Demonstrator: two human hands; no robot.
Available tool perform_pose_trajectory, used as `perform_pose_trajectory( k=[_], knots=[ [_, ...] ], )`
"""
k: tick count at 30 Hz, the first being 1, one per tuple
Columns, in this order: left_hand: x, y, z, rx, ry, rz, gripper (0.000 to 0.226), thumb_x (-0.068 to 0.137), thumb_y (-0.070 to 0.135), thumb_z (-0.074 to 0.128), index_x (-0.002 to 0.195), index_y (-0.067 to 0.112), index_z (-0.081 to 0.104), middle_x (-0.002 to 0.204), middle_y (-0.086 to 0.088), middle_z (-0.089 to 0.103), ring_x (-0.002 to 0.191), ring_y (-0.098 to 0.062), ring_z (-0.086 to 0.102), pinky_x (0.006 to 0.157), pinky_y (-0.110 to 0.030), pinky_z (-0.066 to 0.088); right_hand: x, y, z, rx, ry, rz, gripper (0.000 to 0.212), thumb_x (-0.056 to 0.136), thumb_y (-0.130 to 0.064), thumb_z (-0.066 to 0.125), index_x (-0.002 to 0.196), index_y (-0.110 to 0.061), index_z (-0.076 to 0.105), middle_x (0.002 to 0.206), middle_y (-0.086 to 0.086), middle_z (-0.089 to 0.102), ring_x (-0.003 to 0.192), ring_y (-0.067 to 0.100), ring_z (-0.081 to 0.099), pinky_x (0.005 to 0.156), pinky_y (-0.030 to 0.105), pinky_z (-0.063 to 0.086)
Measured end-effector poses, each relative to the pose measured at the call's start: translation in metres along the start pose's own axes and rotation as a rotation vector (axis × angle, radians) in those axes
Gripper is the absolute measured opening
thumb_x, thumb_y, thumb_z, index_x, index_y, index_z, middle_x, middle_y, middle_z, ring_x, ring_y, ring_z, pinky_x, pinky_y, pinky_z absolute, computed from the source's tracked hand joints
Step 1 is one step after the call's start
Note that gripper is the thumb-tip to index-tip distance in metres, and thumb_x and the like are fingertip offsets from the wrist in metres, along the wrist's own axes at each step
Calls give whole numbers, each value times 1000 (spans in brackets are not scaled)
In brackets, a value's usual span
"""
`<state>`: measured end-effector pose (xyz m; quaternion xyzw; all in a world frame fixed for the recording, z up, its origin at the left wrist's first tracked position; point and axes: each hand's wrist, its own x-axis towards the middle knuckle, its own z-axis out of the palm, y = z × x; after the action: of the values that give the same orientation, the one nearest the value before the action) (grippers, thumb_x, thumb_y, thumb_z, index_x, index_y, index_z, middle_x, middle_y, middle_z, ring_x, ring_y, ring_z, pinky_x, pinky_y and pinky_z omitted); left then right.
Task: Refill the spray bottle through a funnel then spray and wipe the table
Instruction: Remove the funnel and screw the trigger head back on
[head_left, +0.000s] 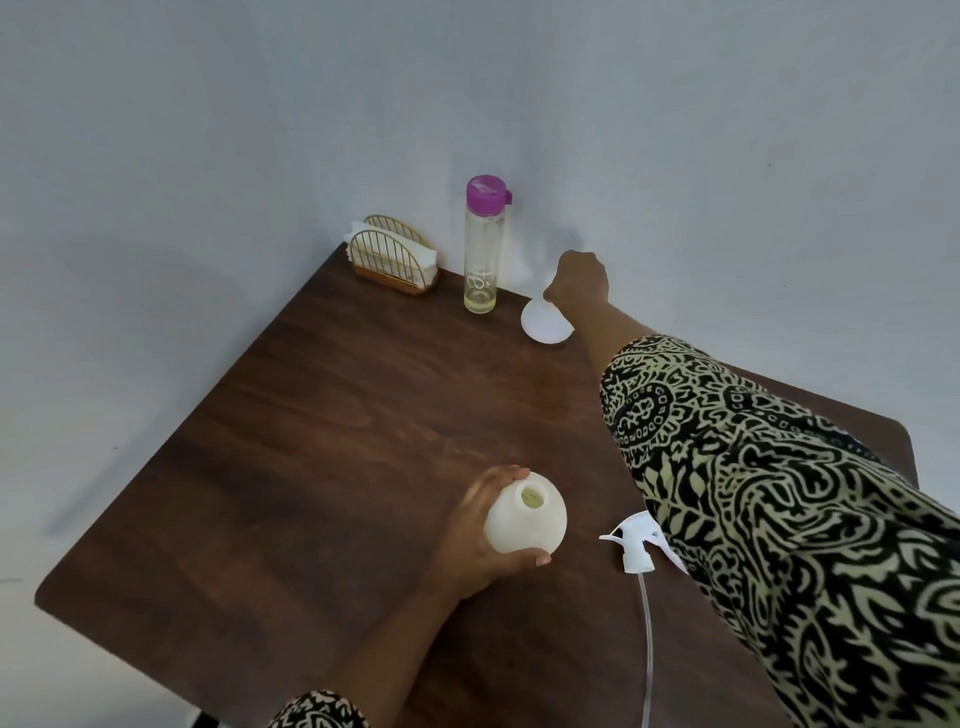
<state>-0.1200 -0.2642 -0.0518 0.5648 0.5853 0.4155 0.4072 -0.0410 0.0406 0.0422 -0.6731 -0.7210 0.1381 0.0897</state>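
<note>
My left hand (467, 540) grips the white spray bottle (524, 519), which stands uncapped on the dark wooden table (311, 441) with a little yellowish liquid visible through its neck. The white spray head (636, 543) with its long dip tube lies on the table to the right of the bottle. At the far edge my right hand (579, 280) holds the narrow end of the white funnel (545, 325), whose wide mouth faces me. A clear bottle with a purple lid (484, 244) stands left of the funnel, with some pale yellow liquid at its bottom.
A gold wire holder with white napkins (395, 257) stands at the far left corner of the table, against the pale wall. My patterned right sleeve (779, 493) stretches across the table's right side and covers it.
</note>
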Motion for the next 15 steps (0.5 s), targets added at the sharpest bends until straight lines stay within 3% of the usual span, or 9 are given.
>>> perform_pose_trajectory(
  k=[8, 11, 15],
  knots=[
    [1, -6, 1, 7, -5, 5, 82, 58, 46, 89, 128, 52, 46, 137, 30, 44, 129, 3, 44, 97, -8, 38, 3, 5, 9, -43, -62, 9, 22, 81, -4, 66, 103, 0, 62, 108, 17, 65, 100, 32, 63, 71, 31, 46],
    [0, -7, 1, 7, 1, 8, 82, 58, 48, 89, 128, 53, 46, 138, 30, 44, 128, 3, 44, 96, -7, 38, -3, 3, 4, -78, -102, -14, 35, 80, -18, 73, 108, 0, 60, 111, 16, 64, 102, 33, 62, 73, 34, 48],
    [0, -5, 0, 21, -8, -16, 83, 58, 49, 88, 128, 57, 44, 135, 34, 43, 126, 5, 44, 95, -9, 41, -39, 3, -20, 10, 66, -87, 50, 82, -37, 70, 116, -7, 50, 114, 13, 57, 98, 33, 60, 71, 32, 39]
  ],
)
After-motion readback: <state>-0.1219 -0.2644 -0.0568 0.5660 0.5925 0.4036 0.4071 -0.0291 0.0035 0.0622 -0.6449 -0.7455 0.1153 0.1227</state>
